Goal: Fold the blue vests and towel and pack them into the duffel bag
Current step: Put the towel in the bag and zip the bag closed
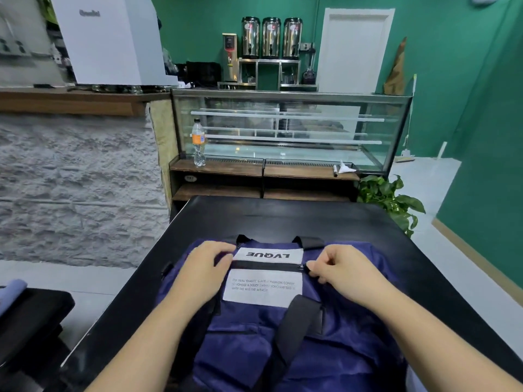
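- Head view: right hand (343, 268) forms the working grip; thumb and forefinger are pinched on the zipper pull (302, 267), remaining fingers curled beneath. Nothing else is held.
- Zipper track (264, 265) is a dark band running left from the pull, crosswise to the person, between the two white label panels (263, 291). The pull sits at the track's right end, so by judgement travel must go leftward, toward the other hand.
- Left hand (210, 260) rests on the duffel bag (339, 349) at the track's left end, fingers bent and pressing the fabric near the label's upper corner; it appears to brace, not to hold anything.
- Whether this zipper is opened or closed along its length cannot be told for certain; the band reads dark and flat.
- Duffel bag lies on the black tabletop (283, 216) at its near edge, straps (300, 318) draped over it.
- No vests or towel are visible on the tabletop; a blue cloth (12, 290) shows at the far left on a dark side surface, identity uncertain.
- Right hand is nearer the pull; left is the anchor.
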`<action>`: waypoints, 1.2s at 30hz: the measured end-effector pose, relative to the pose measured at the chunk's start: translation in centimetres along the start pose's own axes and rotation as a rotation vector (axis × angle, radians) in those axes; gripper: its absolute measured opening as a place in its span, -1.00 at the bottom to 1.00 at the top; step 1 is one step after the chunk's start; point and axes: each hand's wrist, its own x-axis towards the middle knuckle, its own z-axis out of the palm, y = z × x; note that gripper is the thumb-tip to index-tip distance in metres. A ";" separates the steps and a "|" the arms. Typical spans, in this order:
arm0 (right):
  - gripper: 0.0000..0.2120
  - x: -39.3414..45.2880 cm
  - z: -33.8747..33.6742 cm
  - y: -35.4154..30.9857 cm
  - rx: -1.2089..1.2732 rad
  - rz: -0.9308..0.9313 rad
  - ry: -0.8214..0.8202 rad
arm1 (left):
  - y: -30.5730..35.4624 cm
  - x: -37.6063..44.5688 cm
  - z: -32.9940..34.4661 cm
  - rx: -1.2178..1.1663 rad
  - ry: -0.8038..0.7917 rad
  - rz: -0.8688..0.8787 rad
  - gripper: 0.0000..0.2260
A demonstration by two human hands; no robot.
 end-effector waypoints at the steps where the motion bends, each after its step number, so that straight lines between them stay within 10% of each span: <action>1: -0.76 -0.1 0.0 -0.4 0.003 -0.009 0.011 | 2.2 -0.3 0.8 -0.045 -0.081 0.056 -0.77; 5: -0.75 -0.5 -0.3 -1.3 0.041 -0.042 0.068 | 6.6 -1.1 4.3 0.130 -0.270 0.202 -0.67; 13: -0.70 -1.3 0.3 -0.5 0.042 -0.093 0.116 | 7.1 -1.4 5.3 0.262 -0.118 0.317 -0.75; 36: -0.74 -6.1 -5.2 9.3 0.294 0.066 0.284 | 6.7 -3.0 7.9 0.180 -0.051 0.129 -0.82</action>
